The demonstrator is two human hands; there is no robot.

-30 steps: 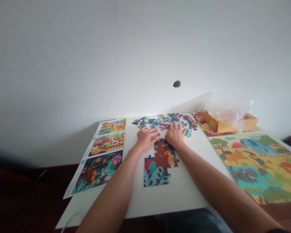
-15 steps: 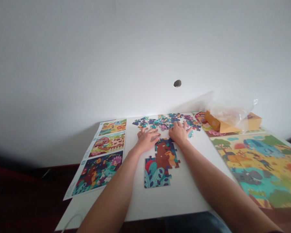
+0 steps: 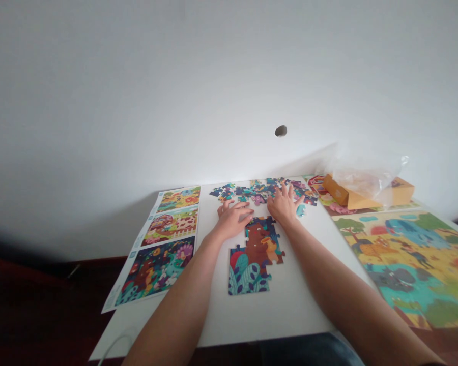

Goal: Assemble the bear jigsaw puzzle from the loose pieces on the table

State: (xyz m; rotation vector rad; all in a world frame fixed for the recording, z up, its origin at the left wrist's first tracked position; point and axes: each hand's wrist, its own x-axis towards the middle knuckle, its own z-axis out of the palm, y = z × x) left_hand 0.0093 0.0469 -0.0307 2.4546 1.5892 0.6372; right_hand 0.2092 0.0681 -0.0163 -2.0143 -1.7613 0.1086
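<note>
A partly joined jigsaw puzzle (image 3: 257, 254) lies on the white table (image 3: 290, 310), showing a brown bear and teal leaves. Just beyond its upper left corner rests my left hand (image 3: 232, 217), fingers spread and nothing visible in them. My right hand (image 3: 283, 204) reaches over the near edge of a heap of loose puzzle pieces (image 3: 263, 189), its fingers apart and touching the pieces. One purple-faced piece (image 3: 258, 200) sits between the two hands. A teal piece (image 3: 301, 210) lies right of my right hand.
On the left is a picture sheet (image 3: 164, 244) with three printed scenes. To the right are a finished animal puzzle (image 3: 416, 254), an orange box (image 3: 399, 192) and a clear plastic bag (image 3: 366, 173). The wall (image 3: 213, 101) stands behind the table.
My right hand's fingers have shifted slightly and stretched over the loose pieces. My left hand stays almost in place. The whole view has moved a little.
</note>
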